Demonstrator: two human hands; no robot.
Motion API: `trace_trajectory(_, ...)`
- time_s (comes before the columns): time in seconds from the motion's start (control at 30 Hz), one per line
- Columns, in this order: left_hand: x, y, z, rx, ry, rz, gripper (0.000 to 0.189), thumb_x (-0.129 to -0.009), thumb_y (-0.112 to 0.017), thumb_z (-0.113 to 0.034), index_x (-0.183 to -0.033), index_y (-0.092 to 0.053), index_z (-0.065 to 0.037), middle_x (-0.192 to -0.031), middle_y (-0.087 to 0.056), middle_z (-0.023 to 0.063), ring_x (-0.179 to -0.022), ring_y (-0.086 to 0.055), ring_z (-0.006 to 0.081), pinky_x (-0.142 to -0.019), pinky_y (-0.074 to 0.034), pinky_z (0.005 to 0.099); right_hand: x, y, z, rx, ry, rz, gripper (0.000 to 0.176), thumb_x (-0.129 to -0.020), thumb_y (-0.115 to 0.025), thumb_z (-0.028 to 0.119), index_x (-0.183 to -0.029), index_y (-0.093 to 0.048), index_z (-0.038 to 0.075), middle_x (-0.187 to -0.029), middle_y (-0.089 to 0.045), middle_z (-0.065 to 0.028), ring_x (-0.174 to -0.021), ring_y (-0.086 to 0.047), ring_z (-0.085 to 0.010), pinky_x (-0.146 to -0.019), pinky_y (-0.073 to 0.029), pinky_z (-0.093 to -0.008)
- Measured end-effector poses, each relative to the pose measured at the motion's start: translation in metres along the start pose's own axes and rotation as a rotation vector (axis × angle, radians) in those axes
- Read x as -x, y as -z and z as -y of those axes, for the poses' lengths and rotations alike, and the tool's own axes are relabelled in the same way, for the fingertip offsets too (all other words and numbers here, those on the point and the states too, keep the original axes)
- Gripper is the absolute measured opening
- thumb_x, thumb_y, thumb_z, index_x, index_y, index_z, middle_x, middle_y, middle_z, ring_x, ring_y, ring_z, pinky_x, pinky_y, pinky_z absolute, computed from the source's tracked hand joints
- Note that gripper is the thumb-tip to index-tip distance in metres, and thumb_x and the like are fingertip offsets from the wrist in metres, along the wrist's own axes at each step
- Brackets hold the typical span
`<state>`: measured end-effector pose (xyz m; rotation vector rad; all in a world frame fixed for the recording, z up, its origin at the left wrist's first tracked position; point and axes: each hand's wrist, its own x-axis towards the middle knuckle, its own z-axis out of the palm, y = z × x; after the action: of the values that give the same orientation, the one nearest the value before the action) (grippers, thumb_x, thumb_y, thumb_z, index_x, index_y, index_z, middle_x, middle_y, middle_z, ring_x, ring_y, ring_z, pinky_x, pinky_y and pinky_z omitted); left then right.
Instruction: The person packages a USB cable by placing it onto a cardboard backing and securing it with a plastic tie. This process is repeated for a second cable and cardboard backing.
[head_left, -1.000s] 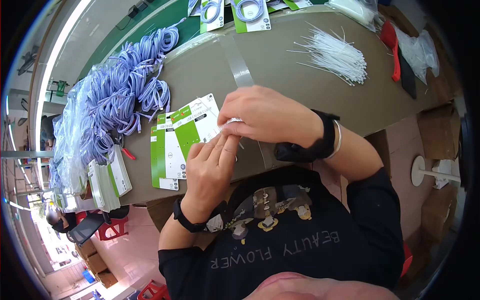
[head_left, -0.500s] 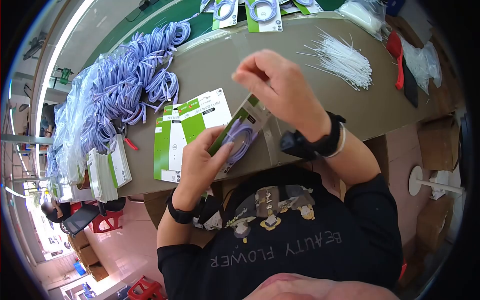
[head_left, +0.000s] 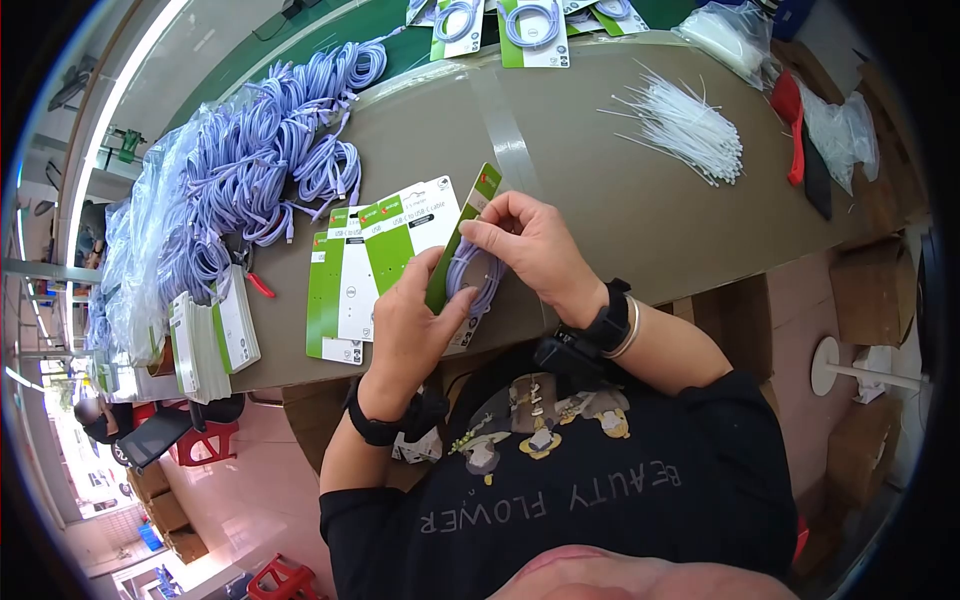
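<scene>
My left hand [head_left: 408, 318] grips a green and white cable card [head_left: 484, 190] near the table's front edge, with a coiled purple cable [head_left: 474, 272] against its face. My right hand [head_left: 530, 245] is at the upper part of the same card, thumb and fingertips pinched together; what is between them is too small to make out. Beside my left hand several flat cards [head_left: 350, 290] lie overlapping on the table. White cable ties [head_left: 685, 130] lie in a loose pile to the right.
A large heap of purple cables [head_left: 250, 150] covers the table's left side, above stacked cards [head_left: 205, 345] and red-handled cutters [head_left: 260, 285]. Finished-looking cards with cables [head_left: 533, 25] lie at the back. Red-handled scissors [head_left: 797, 150] and plastic bags [head_left: 725, 40] are far right.
My right hand has come down from above the card to its upper part, its fingertips now at the cable. The card in my left hand has turned more upright.
</scene>
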<state>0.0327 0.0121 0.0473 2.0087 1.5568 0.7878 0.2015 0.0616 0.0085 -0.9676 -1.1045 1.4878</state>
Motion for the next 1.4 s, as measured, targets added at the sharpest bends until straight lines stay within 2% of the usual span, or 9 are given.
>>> trace_trajectory(0.27,-0.006,0.0,0.022,0.166,-0.019,0.011,0.051,-0.076,-0.074,-0.013,-0.119,-0.053,0.002,-0.105,-0.064,0.0218,-0.094,-0.065,0.0319,-0.083,-0.05,0.0342,0.007,0.01,-0.006,0.817,0.508,0.038,0.021,-0.081,-0.069,0.009,-0.094,-0.055,0.0,-0.089,-0.057,-0.0112,-0.078,-0.061,-0.0227,-0.069,-0.05,-0.0322)
trace_trajectory(0.53,-0.009,0.001,0.033,0.062,-0.05,0.05,0.046,-0.079,-0.067,-0.008,-0.12,-0.051,0.004,-0.106,-0.064,0.0211,-0.095,-0.063,0.0312,-0.084,-0.049,0.0324,0.0,0.015,-0.007,1.086,0.806,0.183,0.019,-0.08,-0.065,0.007,-0.095,-0.055,0.002,-0.087,-0.057,-0.015,-0.082,-0.06,-0.0309,-0.071,-0.05,-0.0383)
trace_trajectory(0.7,-0.008,-0.001,0.053,0.267,-0.011,0.089,0.044,-0.082,-0.063,-0.004,-0.123,-0.049,0.003,-0.113,-0.062,0.0163,-0.1,-0.061,0.0246,-0.087,-0.048,0.0314,-0.004,0.017,-0.007,1.111,0.747,0.246,0.015,-0.086,-0.062,0.008,-0.098,-0.057,0.001,-0.088,-0.061,-0.0108,-0.078,-0.062,-0.0252,-0.07,-0.051,-0.0351)
trace_trajectory(0.83,0.005,0.007,0.05,0.738,0.206,0.061,0.048,-0.086,-0.061,-0.005,-0.13,-0.043,0.001,-0.12,-0.058,0.0127,-0.107,-0.057,0.0187,-0.091,-0.046,0.0305,-0.009,0.046,0.012,0.458,0.294,0.249,0.016,-0.092,-0.057,0.009,-0.104,-0.059,-0.001,-0.093,-0.065,-0.0065,-0.081,-0.063,-0.0168,-0.072,-0.051,-0.0315)
trace_trajectory(0.93,0.016,0.01,0.039,1.054,0.281,0.039,0.052,-0.089,-0.06,-0.006,-0.135,-0.038,0.001,-0.124,-0.056,0.0115,-0.11,-0.055,0.0162,-0.093,-0.045,0.0297,-0.015,0.056,0.013,0.127,0.177,-0.144,0.023,-0.094,-0.056,0.01,-0.113,-0.059,-0.002,-0.099,-0.067,-0.0057,-0.091,-0.063,-0.0147,-0.079,-0.051,-0.0288)
trace_trajectory(1.07,0.014,-0.001,0.017,1.359,0.227,0.158,0.054,-0.092,-0.058,-0.01,-0.139,-0.033,0.002,-0.127,-0.054,0.0115,-0.113,-0.053,0.0149,-0.094,-0.044,0.0284,0.003,0.04,-0.014,0.093,0.342,0.308,0.027,-0.091,-0.059,0.008,-0.117,-0.059,0.0,-0.105,-0.065,-0.0086,-0.098,-0.062,-0.0158,-0.082,-0.051,-0.0274)
trace_trajectory(1.13,0.013,-0.005,0.008,1.428,0.23,0.257,0.053,-0.094,-0.056,-0.011,-0.139,-0.033,0.003,-0.129,-0.052,0.0114,-0.115,-0.051,0.0147,-0.094,-0.043,0.0275,0.011,0.036,-0.027,-0.138,0.084,0.545,0.053,-0.101,-0.037,0.037,-0.14,-0.036,0.001,-0.132,-0.05,-0.0179,-0.119,-0.054,-0.0252,-0.098,-0.048,-0.0341)
trace_trajectory(1.27,0.017,-0.006,0.001,1.476,0.251,0.299,0.048,-0.093,-0.056,-0.009,-0.135,-0.037,0.003,-0.126,-0.055,0.0106,-0.112,-0.053,0.0138,-0.094,-0.043,0.0267,0.027,0.031,-0.005,-0.485,-0.299,0.539,0.064,-0.1,-0.026,0.048,-0.144,-0.027,0.001,-0.142,-0.038,-0.0204,-0.126,-0.048,-0.0273,-0.103,-0.045,-0.0384)
trace_trajectory(1.4,0.023,-0.01,0.014,1.538,0.171,0.33,0.042,-0.092,-0.057,-0.007,-0.13,-0.042,0.002,-0.122,-0.057,0.0093,-0.109,-0.055,0.0124,-0.094,-0.043,0.0264,0.036,0.03,-0.02,-0.409,-0.143,0.541,0.065,-0.1,-0.028,0.049,-0.143,-0.029,0.001,-0.14,-0.04,-0.0207,-0.126,-0.048,-0.0281,-0.102,-0.046,-0.0392)
